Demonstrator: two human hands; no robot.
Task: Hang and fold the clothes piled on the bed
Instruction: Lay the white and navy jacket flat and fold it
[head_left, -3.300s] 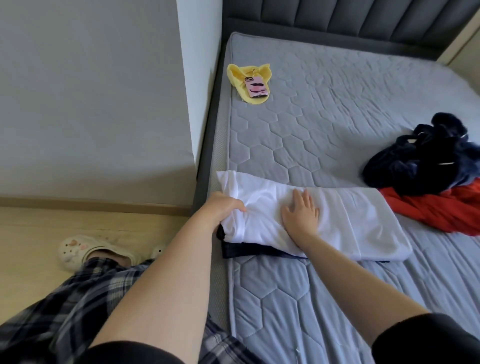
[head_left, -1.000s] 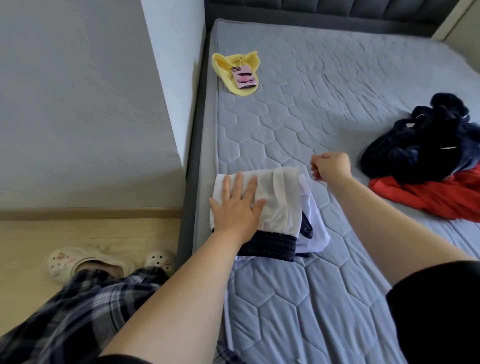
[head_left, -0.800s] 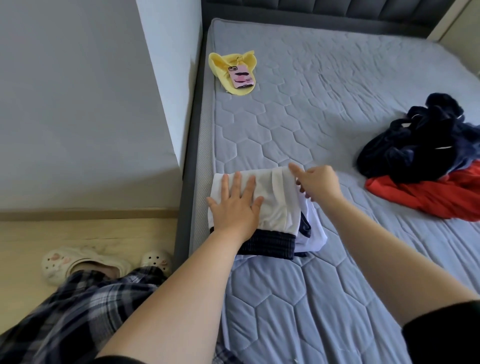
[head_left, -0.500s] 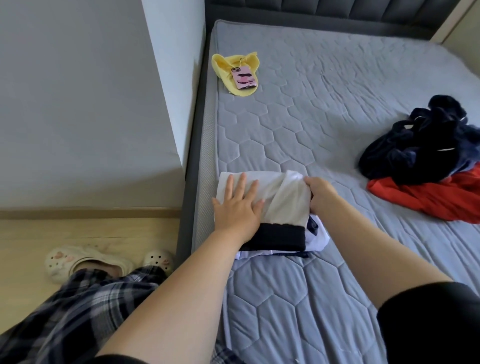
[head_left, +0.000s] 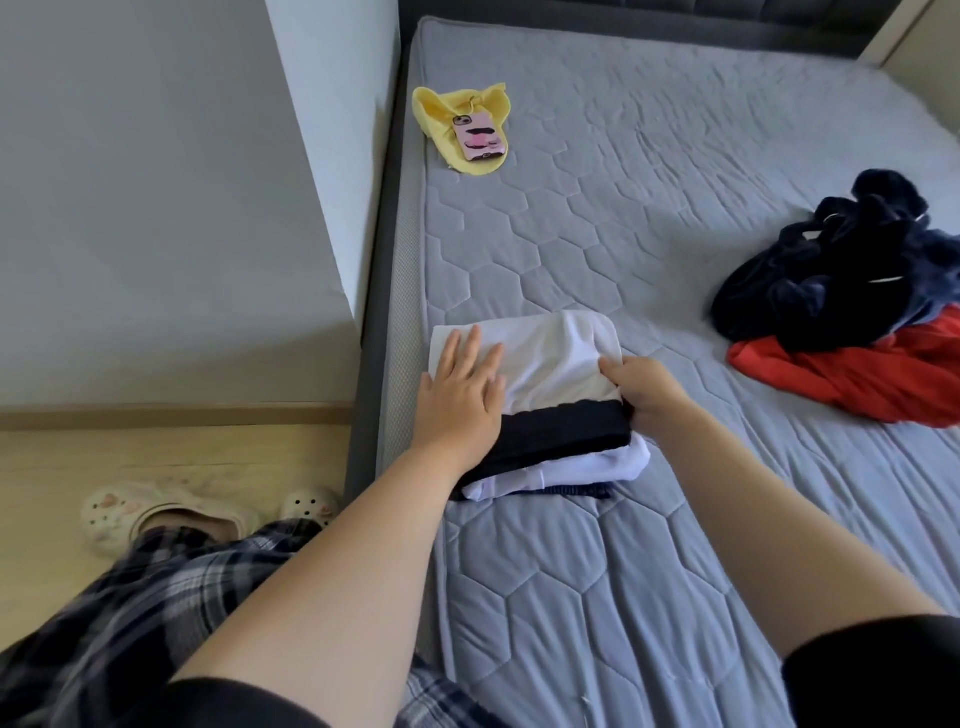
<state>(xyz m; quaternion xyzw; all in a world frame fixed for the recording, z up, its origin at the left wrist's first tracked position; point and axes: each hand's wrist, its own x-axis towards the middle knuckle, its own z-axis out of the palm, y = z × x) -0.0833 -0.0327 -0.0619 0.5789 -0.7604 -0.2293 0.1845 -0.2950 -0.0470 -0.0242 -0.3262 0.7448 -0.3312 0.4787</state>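
— Where was the folded garment (head_left: 556, 358)?
— Near the quilted bed's (head_left: 623, 234) left edge: a soft, squarish white bundle, dark band toward the person.
— And the grips?
— Left grip (head_left: 462, 395) lay flat on it, fingers spread; right grip (head_left: 649, 389) pinched its right edge.

Soft even daylight, faint shadows, no glare, wide-angle bending at edges, slightly soft focus throughout

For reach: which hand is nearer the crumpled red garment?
Right. The right hand grips folded white cloth left of the crumpled red garment; the left hand lies farther left.
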